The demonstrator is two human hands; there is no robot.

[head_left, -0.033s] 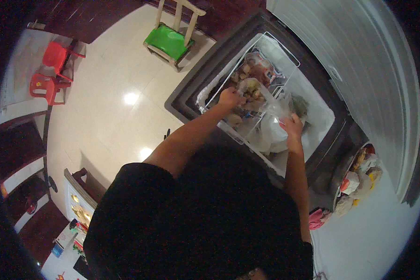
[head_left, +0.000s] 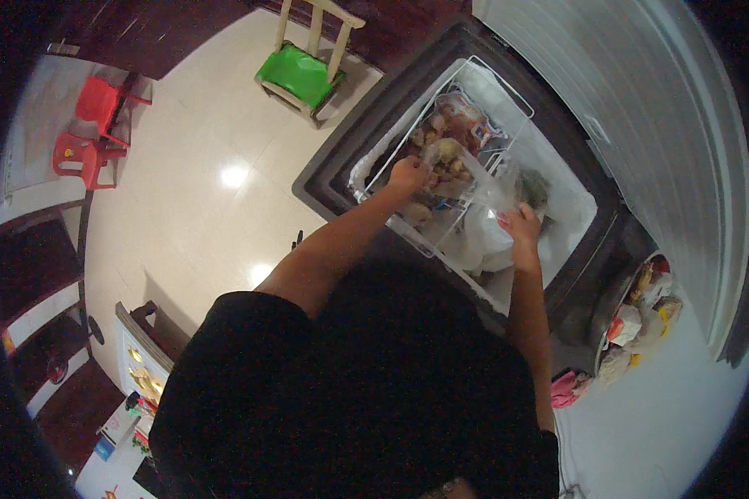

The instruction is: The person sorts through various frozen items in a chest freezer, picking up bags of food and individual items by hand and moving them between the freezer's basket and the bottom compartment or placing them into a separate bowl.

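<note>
Left hand [head_left: 411, 174] and right hand [head_left: 521, 223] appear clamped on 1 clear plastic bag [head_left: 483, 177] stretched between them within the chest freezer [head_left: 329, 170], upper right of centre, its lid [head_left: 653, 141] already up, the handling seemingly midway, what remains impossible to tell.

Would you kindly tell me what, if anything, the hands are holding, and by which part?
A clear plastic bag: the left hand seems to grip its left edge, and the right hand its opposite end.
</note>
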